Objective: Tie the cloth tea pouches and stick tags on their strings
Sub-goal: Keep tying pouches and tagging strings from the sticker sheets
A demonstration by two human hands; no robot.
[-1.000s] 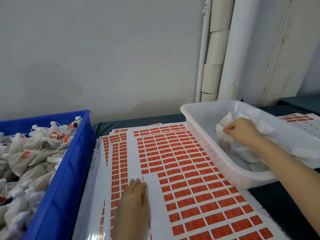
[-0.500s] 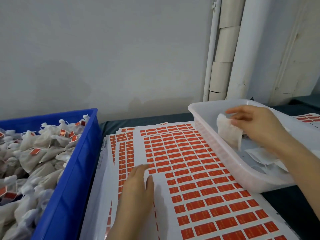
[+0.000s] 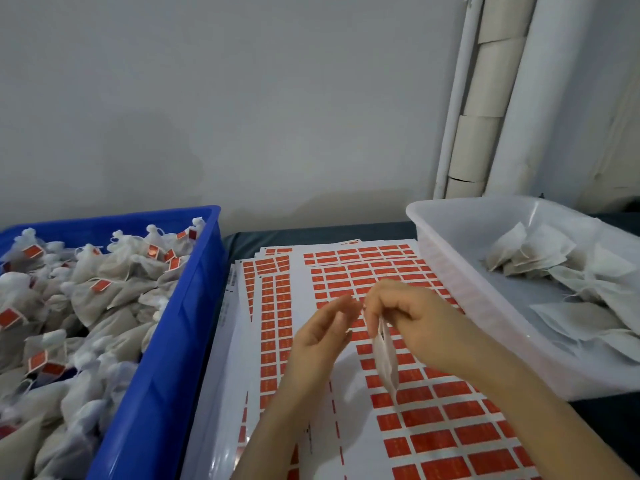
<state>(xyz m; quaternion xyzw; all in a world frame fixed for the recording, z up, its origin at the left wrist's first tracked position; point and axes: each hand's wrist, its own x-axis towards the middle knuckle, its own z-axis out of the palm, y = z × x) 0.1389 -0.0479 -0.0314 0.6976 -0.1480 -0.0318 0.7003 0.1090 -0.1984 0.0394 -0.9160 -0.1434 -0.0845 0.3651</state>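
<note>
The right hand (image 3: pixel 412 317) pinches a pouch (image 3: pixel 386 362) by its top over the tag sheets (image 3: pixel 433 420) mid-bench; the left hand (image 3: pixel 322 334) hangs loose beside it, empty. A weak pinch could drop it; a fumbled string would likely leave the knot slack.

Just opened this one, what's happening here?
A person works bare-handed over sheets of red tag stickers. The right hand pinches the top of a flat white cloth pouch that hangs below it. The left hand is raised beside it, fingers loose. The blue crate on the left is piled with tagged pouches; the clear tub on the right holds untied pouches. The held pouch looks not yet tied.
</note>
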